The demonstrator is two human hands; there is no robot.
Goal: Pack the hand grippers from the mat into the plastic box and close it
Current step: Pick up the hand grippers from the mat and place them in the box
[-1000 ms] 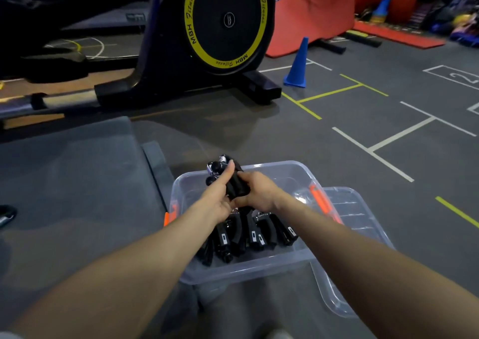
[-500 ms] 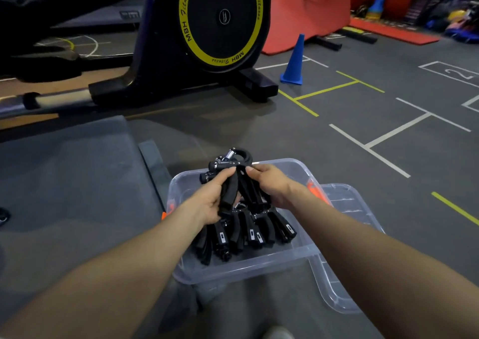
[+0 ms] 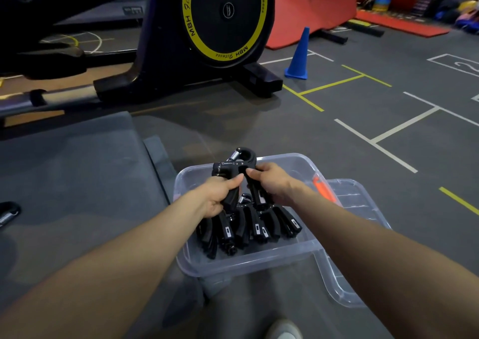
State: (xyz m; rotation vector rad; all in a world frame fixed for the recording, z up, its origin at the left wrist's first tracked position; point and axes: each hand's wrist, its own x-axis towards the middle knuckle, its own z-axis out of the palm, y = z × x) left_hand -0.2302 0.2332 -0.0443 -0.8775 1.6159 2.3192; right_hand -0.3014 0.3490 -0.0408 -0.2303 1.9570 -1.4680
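Between both hands, over far half of plastic box (image 3: 305, 248): one hand gripper (image 3: 237, 173), held clear of the stack. Left hand (image 3: 216, 196) closed round one handle; right hand (image 3: 269, 183) closed round the other. Coil/head end up and away from wrists, handles splayed down toward palms. Long axis approx. upright, tilted slightly away.

Directly below and nearer the wrists than the held unit: packed grippers (image 3: 248, 227), a row lying w/ handles pointing toward the near wall. Free room appears to lie beyond fingertips, at box's far end. Judged next move: lower and lay item flat, axis turned to match the row; both hands equally near, so neither favoured.

Right of right forearm, partly under box: lid (image 3: 363, 237), clear, off. Orange latch (image 3: 322, 189) just beside right wrist.

Well left of left forearm, at frame edge on mat (image 3: 77, 183): one stray gripper (image 3: 7, 213), partly cut off. Left hand the nearer for it. Task judged incomplete: item outstanding, lid not fitted.
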